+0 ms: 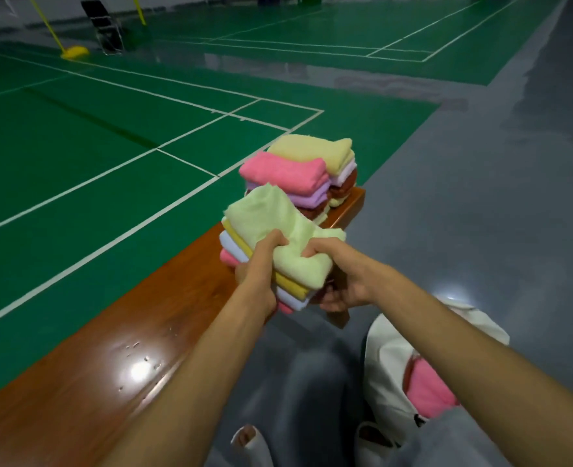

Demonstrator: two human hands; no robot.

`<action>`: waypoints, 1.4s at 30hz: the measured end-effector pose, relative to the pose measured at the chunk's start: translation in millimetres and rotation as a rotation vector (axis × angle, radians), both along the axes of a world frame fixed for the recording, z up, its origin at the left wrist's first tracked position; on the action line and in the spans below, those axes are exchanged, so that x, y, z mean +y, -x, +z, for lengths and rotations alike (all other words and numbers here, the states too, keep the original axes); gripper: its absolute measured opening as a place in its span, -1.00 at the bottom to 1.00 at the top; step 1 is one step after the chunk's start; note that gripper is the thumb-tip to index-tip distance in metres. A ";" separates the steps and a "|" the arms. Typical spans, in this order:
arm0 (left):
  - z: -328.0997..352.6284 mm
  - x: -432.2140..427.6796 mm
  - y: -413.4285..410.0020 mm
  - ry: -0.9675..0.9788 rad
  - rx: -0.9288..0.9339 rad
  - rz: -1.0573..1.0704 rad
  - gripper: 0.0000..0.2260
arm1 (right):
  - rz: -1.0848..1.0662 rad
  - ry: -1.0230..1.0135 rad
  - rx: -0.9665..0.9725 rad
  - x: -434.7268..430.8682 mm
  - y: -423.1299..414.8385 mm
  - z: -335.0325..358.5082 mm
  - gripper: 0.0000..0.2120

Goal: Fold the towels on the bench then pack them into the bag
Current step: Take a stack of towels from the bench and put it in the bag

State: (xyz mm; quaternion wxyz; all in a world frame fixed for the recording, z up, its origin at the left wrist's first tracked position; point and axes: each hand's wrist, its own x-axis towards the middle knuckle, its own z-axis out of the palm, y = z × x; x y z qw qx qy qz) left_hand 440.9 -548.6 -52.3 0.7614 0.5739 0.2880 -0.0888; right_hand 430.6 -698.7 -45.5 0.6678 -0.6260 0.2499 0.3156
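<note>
Packing step: the left hand and right hand both clamp a stack of folded towels over the table. Next, the stack needs to swing right and down into the white bag, which holds a pink towel.

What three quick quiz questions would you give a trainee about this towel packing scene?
1. True or false: the left hand and the right hand both grip the near towel stack.
2. Which colour tops that stack? A pink, B light green, C white.
3. What already lies inside the white bag?
Key: 1 true; 2 B; 3 a pink towel.
</note>
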 end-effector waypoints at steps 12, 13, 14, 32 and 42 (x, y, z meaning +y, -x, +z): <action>-82.8 -171.5 62.8 0.041 0.050 -0.612 -0.34 | -0.348 -0.168 -0.188 -199.2 100.5 -89.0 -0.38; -96.4 -188.7 57.7 0.068 0.077 -0.687 -0.32 | -0.436 -0.153 -0.222 -201.9 105.9 -98.9 -0.46; -110.5 -204.3 52.5 0.088 0.105 -0.738 -0.30 | -0.522 -0.128 -0.254 -203.0 111.3 -100.9 -0.51; -316.4 -331.7 -2.1 -0.182 0.048 -1.177 -0.94 | -0.618 -0.122 -0.031 -334.3 97.3 -294.4 -0.75; -369.6 -331.0 -48.7 -1.305 -0.489 -1.097 -0.89 | -0.499 -0.045 0.079 -368.0 75.2 -301.6 -0.79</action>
